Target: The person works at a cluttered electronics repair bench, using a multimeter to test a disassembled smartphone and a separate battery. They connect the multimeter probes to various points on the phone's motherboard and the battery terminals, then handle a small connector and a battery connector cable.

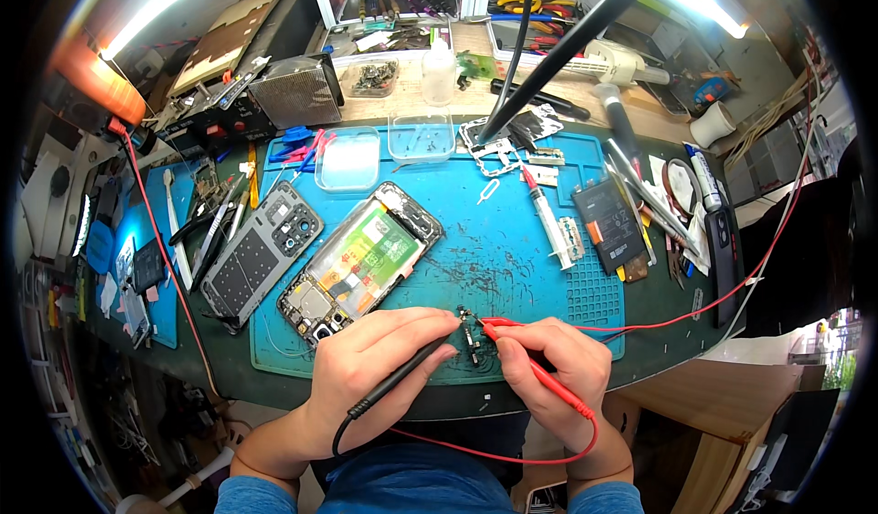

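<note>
My left hand (pixel 370 372) is closed round a black test probe (pixel 395 381), its tip end beside a small dark circuit board (pixel 471 340). In my right hand (pixel 553 368) a red test probe (pixel 556 386) is gripped, pointing at the same board from the right. The board sits between both hands near the front of the blue mat (pixel 439 267); whether the tips touch it is too small to tell. Just beyond my left hand lies an opened phone (pixel 361 262) with its inside showing. Left of that rests a grey phone back cover (pixel 262 253).
Right of the mat's middle lie a syringe (pixel 547 219) and a black phone battery (pixel 608 224). Two clear plastic trays, one a lidless box (pixel 347 160), stand at the back. A black lamp arm (pixel 567 57) crosses above. Red cable (pixel 677 322) runs off to the right.
</note>
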`<state>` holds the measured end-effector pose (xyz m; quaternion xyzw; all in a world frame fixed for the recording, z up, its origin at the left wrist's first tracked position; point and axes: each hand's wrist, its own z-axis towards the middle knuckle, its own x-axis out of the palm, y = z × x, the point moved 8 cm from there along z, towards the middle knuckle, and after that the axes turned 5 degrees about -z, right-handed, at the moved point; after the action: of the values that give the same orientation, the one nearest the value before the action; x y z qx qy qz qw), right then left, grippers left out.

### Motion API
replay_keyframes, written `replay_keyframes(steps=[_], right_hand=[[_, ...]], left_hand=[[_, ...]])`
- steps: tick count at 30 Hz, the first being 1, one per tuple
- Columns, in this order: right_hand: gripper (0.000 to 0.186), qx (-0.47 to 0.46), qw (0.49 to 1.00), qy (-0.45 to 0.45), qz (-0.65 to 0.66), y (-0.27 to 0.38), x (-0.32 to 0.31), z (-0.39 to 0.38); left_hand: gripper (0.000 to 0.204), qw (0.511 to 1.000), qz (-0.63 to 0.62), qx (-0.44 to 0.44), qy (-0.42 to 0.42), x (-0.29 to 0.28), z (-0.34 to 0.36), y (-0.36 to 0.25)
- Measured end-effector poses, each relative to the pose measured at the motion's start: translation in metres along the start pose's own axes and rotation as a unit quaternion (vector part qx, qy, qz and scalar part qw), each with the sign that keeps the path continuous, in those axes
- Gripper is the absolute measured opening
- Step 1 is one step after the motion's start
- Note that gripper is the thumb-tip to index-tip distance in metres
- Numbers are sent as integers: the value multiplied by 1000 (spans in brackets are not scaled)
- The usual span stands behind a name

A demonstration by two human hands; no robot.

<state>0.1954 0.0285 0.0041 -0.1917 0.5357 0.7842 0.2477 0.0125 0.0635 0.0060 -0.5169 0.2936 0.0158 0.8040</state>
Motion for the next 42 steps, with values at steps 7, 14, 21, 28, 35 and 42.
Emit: replay_keyframes(steps=[7,14,21,28,35,42], right_hand=[[13,1,1000,0,-6,-1,-2,-1],[11,15,1000,-9,5,-5,-3,-1],[3,48,998,-36,-14,-9,0,-9],[12,55,998,0,-4,-7,1,-12],[16,56,998,-43,-1,-22,4,-11],[10,97,993,-60,34,-23,6,-14]], left_hand=[[29,1000,4,1,-1,2,1,-1],[27,1000,5,23,-2,5,4,-2],[26,999,19,28,-18,2,-3,0],[18,998,-1,45,-53,1,-11,2],[17,996,6,66,-66,4,-11,3],[15,995,18,66,-69,4,-15,7]])
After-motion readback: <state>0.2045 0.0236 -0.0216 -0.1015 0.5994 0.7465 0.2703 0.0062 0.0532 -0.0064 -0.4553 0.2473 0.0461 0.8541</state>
